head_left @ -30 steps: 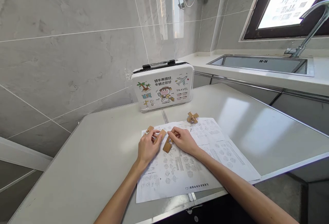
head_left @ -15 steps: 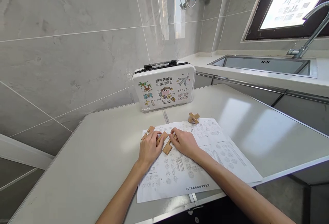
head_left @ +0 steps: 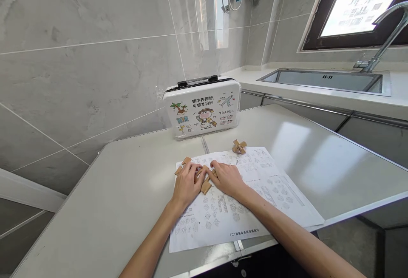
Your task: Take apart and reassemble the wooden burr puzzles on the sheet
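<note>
Notched wooden puzzle pieces lie toward ten o'clock on the printed diagram sheet, under and between the two hands. The left hand curls narrowly over one piece; the right hand bends its fingertips to another, the two nearly meeting. Whether either grips or merely steadies, I cannot tell. The sheet is spread flat on the counter, probably so its drawings stay readable. At the sheet's twelve o'clock edge sits a cross-shaped wooden puzzle, presumably kept apart from loose parts; beyond, toward eleven, the cartoon-printed case stands upright, leaving working room.
</note>
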Demonstrator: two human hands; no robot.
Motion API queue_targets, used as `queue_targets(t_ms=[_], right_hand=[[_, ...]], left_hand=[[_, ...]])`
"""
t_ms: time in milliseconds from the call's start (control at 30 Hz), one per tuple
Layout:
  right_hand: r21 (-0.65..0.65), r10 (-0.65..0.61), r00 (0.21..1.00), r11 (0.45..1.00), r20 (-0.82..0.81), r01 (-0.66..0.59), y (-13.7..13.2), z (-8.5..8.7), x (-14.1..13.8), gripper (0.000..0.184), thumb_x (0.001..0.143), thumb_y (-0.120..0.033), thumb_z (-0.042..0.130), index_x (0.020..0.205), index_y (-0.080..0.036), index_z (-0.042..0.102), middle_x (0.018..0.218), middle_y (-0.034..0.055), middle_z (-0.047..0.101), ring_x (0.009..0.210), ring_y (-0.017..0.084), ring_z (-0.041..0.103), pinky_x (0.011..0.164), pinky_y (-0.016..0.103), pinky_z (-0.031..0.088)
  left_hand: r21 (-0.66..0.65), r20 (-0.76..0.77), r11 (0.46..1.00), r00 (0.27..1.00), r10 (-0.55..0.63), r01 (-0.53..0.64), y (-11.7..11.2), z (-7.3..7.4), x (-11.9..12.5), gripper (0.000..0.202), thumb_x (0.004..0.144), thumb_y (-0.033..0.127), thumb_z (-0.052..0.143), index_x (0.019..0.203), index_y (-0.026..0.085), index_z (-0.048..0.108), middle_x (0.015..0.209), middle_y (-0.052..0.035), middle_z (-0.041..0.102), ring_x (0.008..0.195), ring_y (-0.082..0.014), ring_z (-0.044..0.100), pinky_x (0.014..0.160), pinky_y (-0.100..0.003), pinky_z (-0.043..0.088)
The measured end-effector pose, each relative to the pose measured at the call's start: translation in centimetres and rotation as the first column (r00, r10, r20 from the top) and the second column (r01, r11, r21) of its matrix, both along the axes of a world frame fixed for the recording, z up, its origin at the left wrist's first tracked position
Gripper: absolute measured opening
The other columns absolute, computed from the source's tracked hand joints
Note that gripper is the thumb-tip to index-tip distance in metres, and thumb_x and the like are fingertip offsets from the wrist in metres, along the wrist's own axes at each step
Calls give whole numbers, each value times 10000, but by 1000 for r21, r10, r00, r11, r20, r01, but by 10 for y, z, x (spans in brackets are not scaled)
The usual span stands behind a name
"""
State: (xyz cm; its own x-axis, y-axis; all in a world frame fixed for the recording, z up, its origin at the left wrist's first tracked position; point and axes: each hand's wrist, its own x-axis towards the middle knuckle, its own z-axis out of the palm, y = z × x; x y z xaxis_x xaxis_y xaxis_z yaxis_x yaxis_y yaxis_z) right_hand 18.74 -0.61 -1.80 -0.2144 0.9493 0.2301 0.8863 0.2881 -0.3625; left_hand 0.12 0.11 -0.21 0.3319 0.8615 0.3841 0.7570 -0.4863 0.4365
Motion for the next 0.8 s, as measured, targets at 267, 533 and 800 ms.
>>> queue_targets(t_ms=[267, 533, 800], right_hand=[[3, -50, 997, 999, 65, 50, 2, 1, -1, 254, 1123, -363, 346, 1054, -202, 531, 849, 78, 771, 769, 236, 735, 565, 307, 268], [1, -87, 996, 996, 35, 87, 3, -1, 0, 259, 1123, -359, 336, 1078, -203, 537, 852, 79, 779, 777, 233, 740, 577, 299, 294], [-10, -68, 998, 998, 3, 68, 2, -1, 1, 248, 1121, -362, 356, 1087, -201, 541, 847, 66, 781, 760, 229, 740, 556, 306, 249]], left_hand=[[51, -29, 977, 978, -204, 206, -7, 10, 5, 422, 847, 363, 753, 1229, 251, 613, 1147, -90, 659, 1068, -295, 620, 926, -439, 512], [65, -56, 984, 985, -161, 165, -3, 5, 2, 290, 924, 316, 659, 1201, 252, 605, 1129, -94, 648, 1054, -294, 619, 896, -441, 508], [153, -77, 987, 997, -27, 38, 2, 0, -2, 261, 958, 299, 618, 1212, 250, 584, 1168, -96, 628, 1077, -292, 612, 930, -454, 490]])
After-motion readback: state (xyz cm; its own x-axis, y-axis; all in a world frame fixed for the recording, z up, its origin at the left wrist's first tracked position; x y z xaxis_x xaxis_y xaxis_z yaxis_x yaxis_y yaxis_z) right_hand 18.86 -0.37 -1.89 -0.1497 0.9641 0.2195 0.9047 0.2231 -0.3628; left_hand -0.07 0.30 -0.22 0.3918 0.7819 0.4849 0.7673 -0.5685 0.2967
